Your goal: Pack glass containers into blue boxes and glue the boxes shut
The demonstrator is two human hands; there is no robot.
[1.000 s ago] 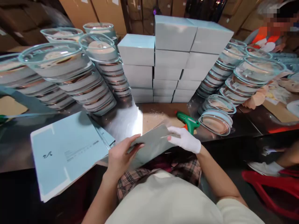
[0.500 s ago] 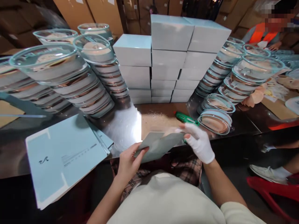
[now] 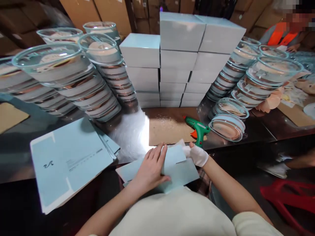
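Note:
A pale blue cardboard box blank (image 3: 179,170) with flaps lies partly folded across my lap at the table's front edge. My left hand (image 3: 154,167), bare, rests flat over its middle, fingers stretched out. At the blank's right side, my right hand (image 3: 198,155), in a white glove with the thumb tip uncovered, grips the edge; its other fingers are mostly hidden behind the card. A green glue gun (image 3: 199,127) with an orange trigger lies just beyond the right hand on a brown cardboard sheet (image 3: 167,131).
A stack of flat printed blanks (image 3: 71,160) overhangs the table edge at left. White boxes (image 3: 179,62) are piled at the back centre. Stacked clear round containers (image 3: 69,75) flank them on both sides. A red stool (image 3: 290,200) and a co-worker (image 3: 283,36) are at right.
The blank has turned flatter and come lower toward my body. My left hand has gone from pinching its left edge to lying on top. The right hand has moved slightly down and left.

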